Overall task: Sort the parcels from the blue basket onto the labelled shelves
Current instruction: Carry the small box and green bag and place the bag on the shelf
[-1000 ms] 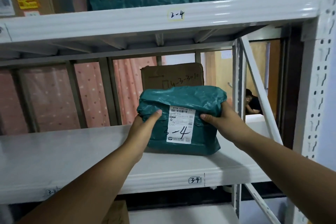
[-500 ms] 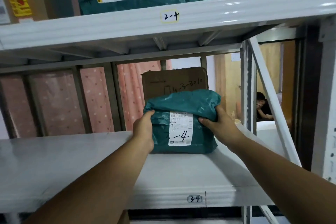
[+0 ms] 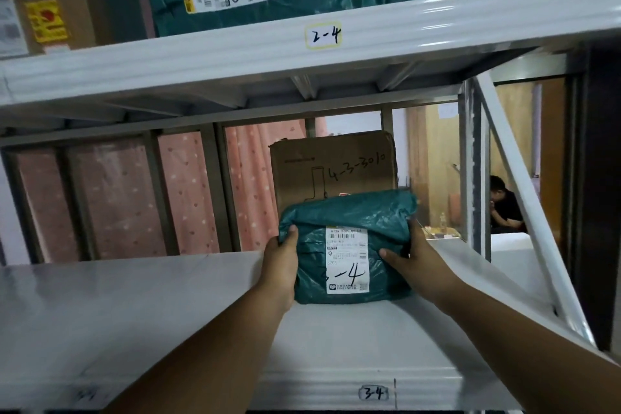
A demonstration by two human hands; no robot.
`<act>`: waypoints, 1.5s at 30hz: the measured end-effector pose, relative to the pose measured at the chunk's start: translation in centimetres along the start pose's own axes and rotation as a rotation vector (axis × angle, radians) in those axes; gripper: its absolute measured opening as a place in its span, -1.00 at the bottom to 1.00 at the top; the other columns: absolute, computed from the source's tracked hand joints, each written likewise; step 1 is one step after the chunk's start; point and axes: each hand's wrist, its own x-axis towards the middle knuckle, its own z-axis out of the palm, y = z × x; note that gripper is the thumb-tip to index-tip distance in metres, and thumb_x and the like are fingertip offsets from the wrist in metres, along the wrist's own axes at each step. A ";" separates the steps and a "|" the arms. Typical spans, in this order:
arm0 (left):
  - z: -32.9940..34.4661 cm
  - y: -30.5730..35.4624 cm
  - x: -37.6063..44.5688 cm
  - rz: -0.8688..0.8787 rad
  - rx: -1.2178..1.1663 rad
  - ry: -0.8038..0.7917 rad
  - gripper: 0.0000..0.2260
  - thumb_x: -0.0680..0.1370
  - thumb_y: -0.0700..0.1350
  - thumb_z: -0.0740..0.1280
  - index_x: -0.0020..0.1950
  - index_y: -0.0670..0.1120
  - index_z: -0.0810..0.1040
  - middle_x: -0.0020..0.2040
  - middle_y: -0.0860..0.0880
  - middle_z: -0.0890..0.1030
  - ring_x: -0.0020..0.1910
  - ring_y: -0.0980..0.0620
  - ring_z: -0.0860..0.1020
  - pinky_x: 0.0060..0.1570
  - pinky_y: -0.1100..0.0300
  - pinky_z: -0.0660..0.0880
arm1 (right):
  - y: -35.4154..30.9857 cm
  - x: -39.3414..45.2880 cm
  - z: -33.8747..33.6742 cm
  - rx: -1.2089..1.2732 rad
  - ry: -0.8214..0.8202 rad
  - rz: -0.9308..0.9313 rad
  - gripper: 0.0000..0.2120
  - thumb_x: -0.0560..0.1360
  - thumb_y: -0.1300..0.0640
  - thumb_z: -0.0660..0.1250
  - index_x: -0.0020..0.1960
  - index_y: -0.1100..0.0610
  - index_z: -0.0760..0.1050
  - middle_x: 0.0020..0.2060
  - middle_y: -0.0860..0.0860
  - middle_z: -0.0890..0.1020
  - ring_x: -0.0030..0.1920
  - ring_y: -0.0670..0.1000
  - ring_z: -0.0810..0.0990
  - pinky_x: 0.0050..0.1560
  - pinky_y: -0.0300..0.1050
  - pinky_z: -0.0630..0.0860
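- White steel racking fills my view, its upper beam (image 3: 235, 54) crossing at twelve o'clock, glossy under overhead light.
- Behind the rack, at nine to ten o'clock, I see a pink curtain (image 3: 188, 191) dotted with white, divided by grey uprights (image 3: 218, 188).
- A white diagonal brace (image 3: 524, 198) slants down at three o'clock.
- Beyond it, I make out a wood-panelled wall (image 3: 440, 158) and a person in black (image 3: 504, 208), seated behind a white surface (image 3: 510, 242).
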 end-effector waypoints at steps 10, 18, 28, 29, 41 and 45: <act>-1.8 1.9 -1.1 0.065 0.052 -0.002 0.02 0.19 0.59 0.46 0.52 0.10 0.35 0.36 -0.04 0.59 0.28 -0.16 0.61 0.30 -0.19 0.57 | -3.3 -1.9 -0.8 -0.073 0.258 0.025 -0.14 0.43 -0.03 0.60 0.56 0.09 0.20 0.36 0.02 0.41 0.40 0.08 0.45 0.31 0.02 0.49; -7.0 6.2 -2.8 0.056 0.347 0.068 -0.21 0.50 0.48 0.24 0.52 -0.06 0.44 0.39 -0.11 0.58 0.21 -0.17 0.56 0.12 0.00 0.50 | -7.5 -4.0 -0.7 -0.610 0.419 -0.028 -0.14 0.41 -0.34 0.48 0.53 0.09 0.32 0.44 0.15 0.42 0.46 0.21 0.35 0.43 0.20 0.38; -21.0 9.8 -6.1 0.032 1.219 0.009 -0.19 0.49 0.30 0.40 0.63 -0.02 0.25 0.56 -0.14 0.38 0.48 -0.26 0.36 0.39 -0.01 0.43 | -15.5 -6.7 10.0 -0.918 0.133 -0.126 -0.26 0.46 -0.36 0.39 0.50 0.00 0.34 0.44 0.10 0.36 0.49 0.19 0.26 0.44 0.21 0.34; -22.4 10.0 -6.3 0.029 1.262 0.024 -0.23 0.51 0.28 0.39 0.62 -0.02 0.26 0.55 -0.14 0.38 0.49 -0.27 0.34 0.40 -0.02 0.41 | -16.3 -7.0 11.5 -0.933 0.090 -0.143 -0.23 0.46 -0.36 0.39 0.52 -0.01 0.32 0.48 0.11 0.32 0.52 0.21 0.22 0.48 0.23 0.32; -37.0 14.2 -11.4 -0.047 1.500 0.182 -0.27 0.57 0.09 0.33 0.68 0.05 0.12 0.65 -0.14 0.20 0.64 -0.32 0.04 0.54 -0.29 0.15 | -25.4 -9.6 29.1 -0.895 -0.314 -0.417 -0.15 0.48 -0.28 0.43 0.61 0.04 0.20 0.63 0.09 0.15 0.62 0.20 0.07 0.55 0.25 0.20; -43.3 14.6 -13.0 -0.122 1.470 0.275 -0.29 0.54 0.08 0.32 0.66 0.04 0.15 0.59 -0.15 0.26 0.61 -0.32 0.10 0.52 -0.30 0.19 | -27.0 -11.4 35.3 -0.801 -0.435 -0.510 -0.16 0.48 -0.24 0.45 0.60 0.07 0.22 0.60 0.09 0.19 0.60 0.19 0.10 0.54 0.19 0.25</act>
